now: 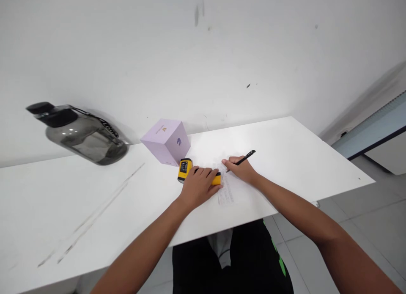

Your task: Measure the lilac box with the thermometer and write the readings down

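My right hand point(242, 170) pinches a black pen point(245, 157), its tip down at a small sheet of paper point(226, 193) covered in faint writing. On the white table, my left hand point(199, 185) lies curled over a yellow-and-black measuring device point(184, 169) with a small dark display. Yellow shows on both sides of that hand; the middle is hidden under the fingers, so I cannot tell whether it is all one piece. The left fingertips reach the left edge of the paper. Just behind the device stands a lilac box point(168, 142) with small printed logos.
A large grey see-through bottle point(85, 135) with a black cap and strap stands at the back left against the white wall point(203, 65). The white table point(152, 209) ends close in front of my lap. Grey floor tiles point(358, 226) show at the right.
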`<state>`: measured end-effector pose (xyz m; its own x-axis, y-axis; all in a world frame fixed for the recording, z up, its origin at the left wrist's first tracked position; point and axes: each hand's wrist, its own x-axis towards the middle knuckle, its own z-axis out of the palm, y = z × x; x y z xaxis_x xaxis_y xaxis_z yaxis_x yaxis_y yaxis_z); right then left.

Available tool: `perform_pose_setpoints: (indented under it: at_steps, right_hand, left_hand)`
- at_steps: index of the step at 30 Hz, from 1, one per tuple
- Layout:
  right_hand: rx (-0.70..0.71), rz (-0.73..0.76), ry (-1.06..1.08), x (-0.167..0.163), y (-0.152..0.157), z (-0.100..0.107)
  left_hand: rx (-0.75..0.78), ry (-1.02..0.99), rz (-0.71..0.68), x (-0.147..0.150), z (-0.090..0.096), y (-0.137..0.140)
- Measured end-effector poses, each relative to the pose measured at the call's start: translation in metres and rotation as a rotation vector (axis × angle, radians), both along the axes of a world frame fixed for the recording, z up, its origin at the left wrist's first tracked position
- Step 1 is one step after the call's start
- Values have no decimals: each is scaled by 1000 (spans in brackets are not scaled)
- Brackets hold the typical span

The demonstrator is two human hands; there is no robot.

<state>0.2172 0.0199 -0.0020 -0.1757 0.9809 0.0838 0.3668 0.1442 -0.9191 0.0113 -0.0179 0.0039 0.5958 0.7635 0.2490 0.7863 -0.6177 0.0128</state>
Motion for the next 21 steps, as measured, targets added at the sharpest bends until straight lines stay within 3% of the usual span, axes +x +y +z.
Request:
perform_pose_setpoints:
  at_steps: [21]
  right_hand:
    - [40, 59, -77, 1, 0, -3]
  left_hand:
    - [17, -37, -19, 0, -3, 1]
